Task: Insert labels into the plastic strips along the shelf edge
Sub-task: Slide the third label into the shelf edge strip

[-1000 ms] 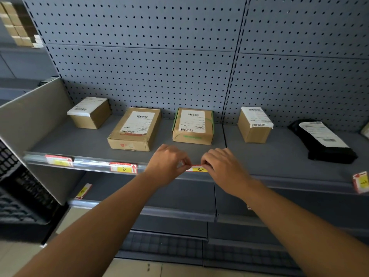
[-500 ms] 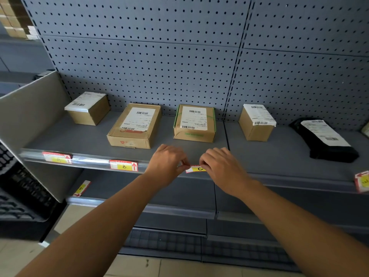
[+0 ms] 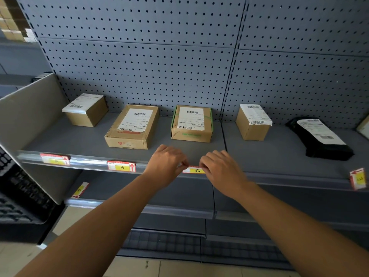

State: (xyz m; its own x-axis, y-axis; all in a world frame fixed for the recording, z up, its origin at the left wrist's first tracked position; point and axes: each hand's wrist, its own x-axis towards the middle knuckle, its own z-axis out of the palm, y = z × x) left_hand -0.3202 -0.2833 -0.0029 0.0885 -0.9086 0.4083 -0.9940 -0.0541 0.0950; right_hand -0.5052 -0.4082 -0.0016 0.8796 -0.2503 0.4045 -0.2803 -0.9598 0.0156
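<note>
Pinching label C [image 3: 195, 170] at the shelf-edge strip [image 3: 89, 162], left hand [image 3: 166, 164] and right hand [image 3: 220, 168] fingertips closed on its ends

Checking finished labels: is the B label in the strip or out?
In. The B label lies flat and level in the clear plastic strip along the shelf edge, no hand touching it.

Label C [image 3: 196, 170] right of label B [image 3: 121, 166]

Grey perforated back panel [image 3: 139, 72], brown boxes [image 3: 131, 126], red-yellow label [image 3: 194, 170], black parcel [image 3: 319, 140]
</note>
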